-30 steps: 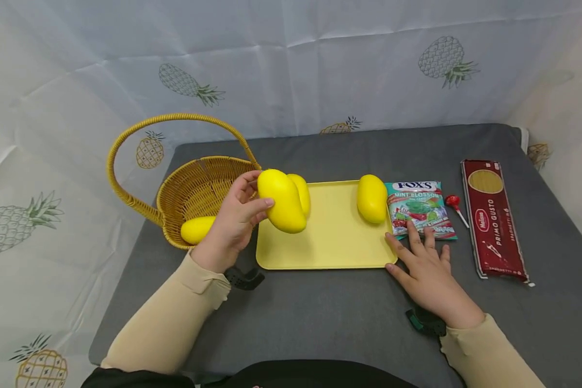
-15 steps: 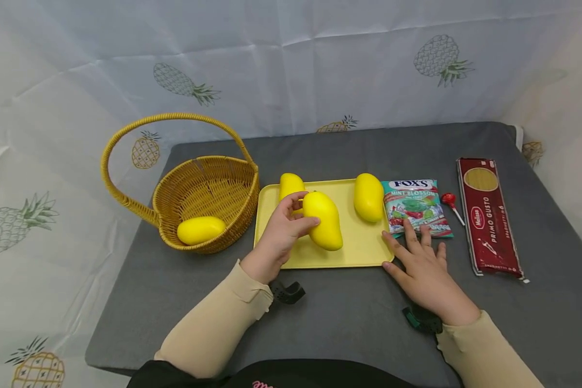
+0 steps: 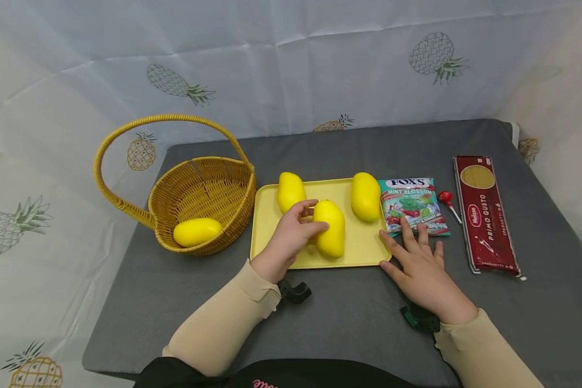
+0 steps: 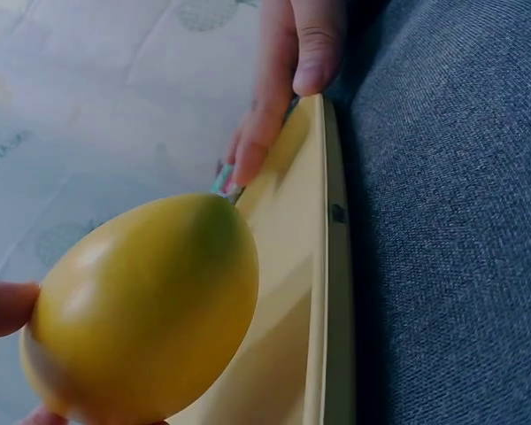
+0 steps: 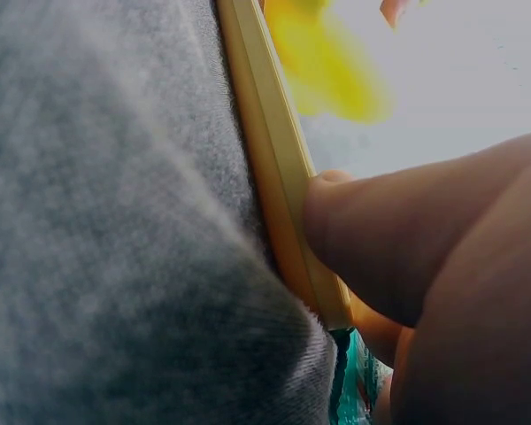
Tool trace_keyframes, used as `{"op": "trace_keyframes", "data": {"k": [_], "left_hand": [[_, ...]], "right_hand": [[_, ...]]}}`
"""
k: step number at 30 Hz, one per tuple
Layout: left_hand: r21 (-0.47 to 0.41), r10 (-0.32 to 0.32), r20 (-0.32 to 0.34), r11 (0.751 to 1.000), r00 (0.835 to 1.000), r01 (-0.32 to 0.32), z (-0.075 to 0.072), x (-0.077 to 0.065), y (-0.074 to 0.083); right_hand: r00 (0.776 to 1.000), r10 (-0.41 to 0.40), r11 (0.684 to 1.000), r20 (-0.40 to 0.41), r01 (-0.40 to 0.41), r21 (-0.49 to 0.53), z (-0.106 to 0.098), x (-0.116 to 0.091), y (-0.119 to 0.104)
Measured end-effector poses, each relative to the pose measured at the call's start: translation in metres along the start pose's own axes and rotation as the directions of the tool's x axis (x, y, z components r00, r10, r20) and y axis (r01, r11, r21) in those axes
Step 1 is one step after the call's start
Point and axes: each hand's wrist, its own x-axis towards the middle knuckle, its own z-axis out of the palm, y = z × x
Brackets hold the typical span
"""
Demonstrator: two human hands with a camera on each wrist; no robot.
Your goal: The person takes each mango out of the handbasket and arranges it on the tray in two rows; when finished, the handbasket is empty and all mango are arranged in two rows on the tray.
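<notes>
My left hand grips a yellow mango over the front middle of a pale yellow tray. In the left wrist view the held mango shows a greenish patch at one end. Two more mangoes lie at the back of the tray, one at the left and one at the right. My right hand lies with spread fingers at the tray's front right corner. Its thumb touches the tray edge in the right wrist view, and a fingertip reaches the candy bag.
A wicker basket with a tall handle stands left of the tray, a mango inside it. Right of the candy bag lie a red lollipop and a red spaghetti pack. A grey cloth covers the table.
My left hand has carried the mango rightward from beside the basket and lowered it toward the tray's front middle. My right hand has stayed at the tray corner.
</notes>
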Motion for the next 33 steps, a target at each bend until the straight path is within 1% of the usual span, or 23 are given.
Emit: {"op": "trace_keyframes", "data": {"k": [9, 15, 18, 28, 33], "left_hand": [[0.095, -0.010, 0.013, 0.995, 1.000, 0.008, 0.0049, -0.0025, -0.0052], [0.103, -0.039, 0.018, 0.994, 0.999, 0.037, 0.0072, -0.0033, -0.0089], [0.124, -0.046, 0.012, 0.991, 0.999, 0.044, 0.0079, -0.0040, -0.0098], [0.224, -0.041, -0.006, 0.974, 0.999, 0.041, 0.0097, -0.0071, -0.0095], [0.238, -0.029, 0.001, 0.971, 1.000, 0.028, 0.0089, -0.0080, -0.0086]], "right_hand": [[1.000, -0.008, 1.000, -0.003, 0.008, -0.008, 0.0007, 0.0002, 0.0009], [1.000, -0.019, 1.000, -0.010, 0.019, -0.002, 0.0001, -0.0006, 0.0016], [1.000, -0.022, 1.000, -0.013, 0.022, -0.001, -0.0004, -0.0013, 0.0017], [1.000, -0.020, 1.000, -0.007, 0.020, 0.002, -0.0008, -0.0011, 0.0009], [1.000, -0.022, 1.000, -0.009, 0.022, 0.000, -0.0003, -0.0008, 0.0013]]}}
